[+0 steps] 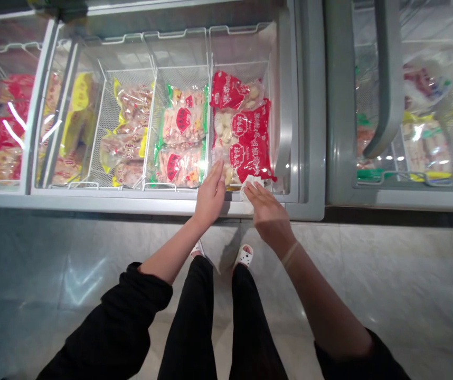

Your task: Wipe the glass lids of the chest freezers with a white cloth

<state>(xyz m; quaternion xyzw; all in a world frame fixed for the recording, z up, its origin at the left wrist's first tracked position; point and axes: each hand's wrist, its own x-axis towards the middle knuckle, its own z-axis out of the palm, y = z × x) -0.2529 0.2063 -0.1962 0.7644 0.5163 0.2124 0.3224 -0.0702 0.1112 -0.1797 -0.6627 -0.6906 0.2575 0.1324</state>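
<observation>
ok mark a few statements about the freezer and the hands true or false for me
1. The right hand lies on a white cloth at the freezer rim. True.
2. The left hand is lifting a bag out. False: it lies open at the front edge, fingertips by the red bags.
3. The red bags sit in the rightmost basket of this freezer. True.
4. The yellow-edged bags lie right of the red bags. False: they lie to the left, beyond the green-edged bags.
</observation>
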